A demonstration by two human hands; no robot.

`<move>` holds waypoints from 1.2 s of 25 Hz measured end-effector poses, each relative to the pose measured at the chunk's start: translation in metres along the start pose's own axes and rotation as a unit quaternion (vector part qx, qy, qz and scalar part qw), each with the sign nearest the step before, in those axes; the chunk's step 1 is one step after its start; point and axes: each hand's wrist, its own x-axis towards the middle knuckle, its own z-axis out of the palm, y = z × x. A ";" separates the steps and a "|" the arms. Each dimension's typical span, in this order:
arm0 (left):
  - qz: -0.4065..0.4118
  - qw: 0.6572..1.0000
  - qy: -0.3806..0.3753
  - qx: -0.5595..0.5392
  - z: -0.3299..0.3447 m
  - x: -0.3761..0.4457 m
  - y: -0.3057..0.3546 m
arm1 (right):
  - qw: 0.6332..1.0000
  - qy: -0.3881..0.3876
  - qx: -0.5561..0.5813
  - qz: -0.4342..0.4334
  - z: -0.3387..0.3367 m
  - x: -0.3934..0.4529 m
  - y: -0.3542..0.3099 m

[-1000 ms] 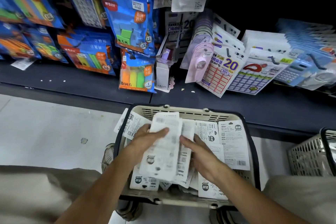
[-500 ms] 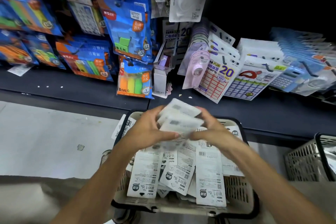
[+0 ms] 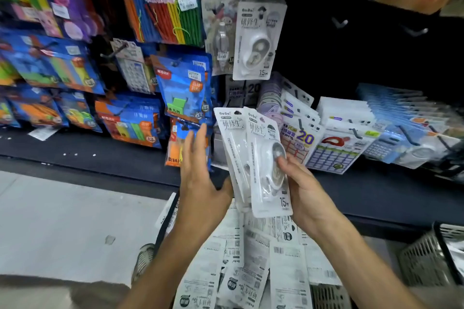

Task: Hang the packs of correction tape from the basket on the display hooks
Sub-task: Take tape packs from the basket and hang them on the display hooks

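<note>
Many packs of correction tape [image 3: 253, 258] lie face down in the basket [image 3: 331, 296], nearest the camera, under both forearms. Above them the right hand [image 3: 305, 189] grips two held packs [image 3: 253, 158] upright and fanned, thumb pressed on the front blister, fingers curled behind. The left hand [image 3: 200, 170] stands just left of them with straight, relaxed fingers, its thumb at the rear pack's lower edge, grasping nothing.

Judgement: the packs are lifted and being squared for hanging. Best to align the two top hang holes with the left hand, then slide both onto one hook, card faces outward, matching the hung pack [image 3: 258, 40] farther up.

Farther back, bare display hooks [image 3: 339, 22] show dimly on the dark panel at far right.

Hard to tell: the held packs' hang holes are blurred, the right fingers are hidden behind the cards, the basket rim is mostly covered or cut off, and the hook under the hung pack is unseen.
</note>
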 end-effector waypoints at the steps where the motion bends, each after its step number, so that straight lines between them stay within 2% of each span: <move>1: -0.069 0.984 -0.046 -0.158 -0.008 0.001 0.009 | 1.000 0.002 -0.012 -0.017 0.004 -0.001 -0.005; 2: -0.132 0.951 -0.072 -0.271 -0.011 0.003 0.017 | 0.999 -0.002 -0.033 -0.034 0.009 -0.001 -0.010; 3: -0.153 0.933 -0.085 -0.315 -0.014 0.007 0.025 | 0.997 -0.011 -0.058 -0.051 0.015 -0.002 -0.015; 7: -0.098 0.940 -0.065 -0.320 -0.032 0.025 0.066 | 0.987 -0.037 -0.096 -0.124 0.046 -0.007 -0.033; 10: -0.090 0.936 -0.095 -0.326 -0.051 0.051 0.096 | 0.978 0.002 -0.111 -0.178 0.069 -0.008 -0.061; 13: -0.056 0.950 -0.033 -0.305 -0.066 0.073 0.114 | 0.967 0.047 -0.144 -0.205 0.085 0.001 -0.095; 16: -0.013 0.960 0.068 -0.272 -0.082 0.088 0.110 | 0.944 0.078 -0.192 -0.257 0.095 0.016 -0.119; 18: -0.020 0.949 0.111 -0.295 -0.090 0.094 0.104 | 0.932 0.099 -0.229 -0.264 0.098 0.029 -0.129; 20: -0.025 0.942 0.123 -0.312 -0.094 0.094 0.099 | 0.917 0.130 -0.266 -0.267 0.098 0.039 -0.130; 24: 0.020 0.945 0.104 -0.309 -0.100 0.091 0.100 | 0.903 0.153 -0.271 -0.297 0.095 0.046 -0.113; 26: 0.017 0.947 0.097 -0.306 -0.098 0.091 0.098 | 0.892 0.162 -0.298 -0.298 0.096 0.051 -0.110; 28: 0.004 0.950 0.094 -0.298 -0.095 0.091 0.095 | 0.886 0.202 -0.315 -0.273 0.098 0.063 -0.116; 30: 0.002 0.950 0.089 -0.300 -0.093 0.090 0.092 | 0.904 0.237 -0.292 -0.204 0.097 0.072 -0.125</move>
